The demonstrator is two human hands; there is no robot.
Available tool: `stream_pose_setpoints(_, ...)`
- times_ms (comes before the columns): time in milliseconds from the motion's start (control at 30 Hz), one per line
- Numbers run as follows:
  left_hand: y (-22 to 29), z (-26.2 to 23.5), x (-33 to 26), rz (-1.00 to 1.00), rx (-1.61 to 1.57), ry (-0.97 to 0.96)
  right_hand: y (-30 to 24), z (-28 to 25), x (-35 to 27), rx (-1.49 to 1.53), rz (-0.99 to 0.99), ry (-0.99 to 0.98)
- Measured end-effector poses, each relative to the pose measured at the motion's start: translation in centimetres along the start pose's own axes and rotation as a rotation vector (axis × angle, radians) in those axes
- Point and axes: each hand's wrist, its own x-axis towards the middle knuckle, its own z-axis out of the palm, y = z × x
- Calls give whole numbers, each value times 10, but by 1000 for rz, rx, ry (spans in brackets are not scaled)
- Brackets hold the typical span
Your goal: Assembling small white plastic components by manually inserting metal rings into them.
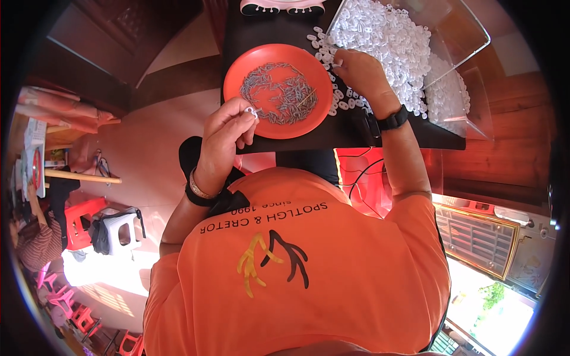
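Observation:
My left hand (pixel 228 126) is closed in a pinch at the near left rim of a round red plate (pixel 233 80). Between its thumb and forefinger sits a small white plastic piece (pixel 252 111). Many thin grey screw-like pins (pixel 295 98) lie scattered in the plate. My right hand (pixel 367 76) reaches over the dark table, its fingers pinched on another small white piece (pixel 337 64). Beside that hand spreads a big heap of white oval two-holed pieces (pixel 386 32). Several loose ones lie between heap and plate.
A clear plastic bin (pixel 469 56) stands at the far right, with white pieces in and before it. Pink shoes (pixel 282 7) are at the table's far edge. Cables (pixel 362 172) hang below. Stools (pixel 122 231) and a person (pixel 44 243) are at left.

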Motion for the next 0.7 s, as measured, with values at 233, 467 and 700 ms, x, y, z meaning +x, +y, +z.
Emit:
stream_pose_setpoints(233, -2, 1, 2, 7, -21, -4, 1, -11, -12, 495, 41, 196)
stream_pose_setpoints(467, 11, 7, 15, 155, -160, 106, -49, -30, -35, 1494, 83, -42)
stream_pose_setpoints(700, 13, 19, 20, 184, -179, 36, -91, -22, -49, 1712, 50, -75)
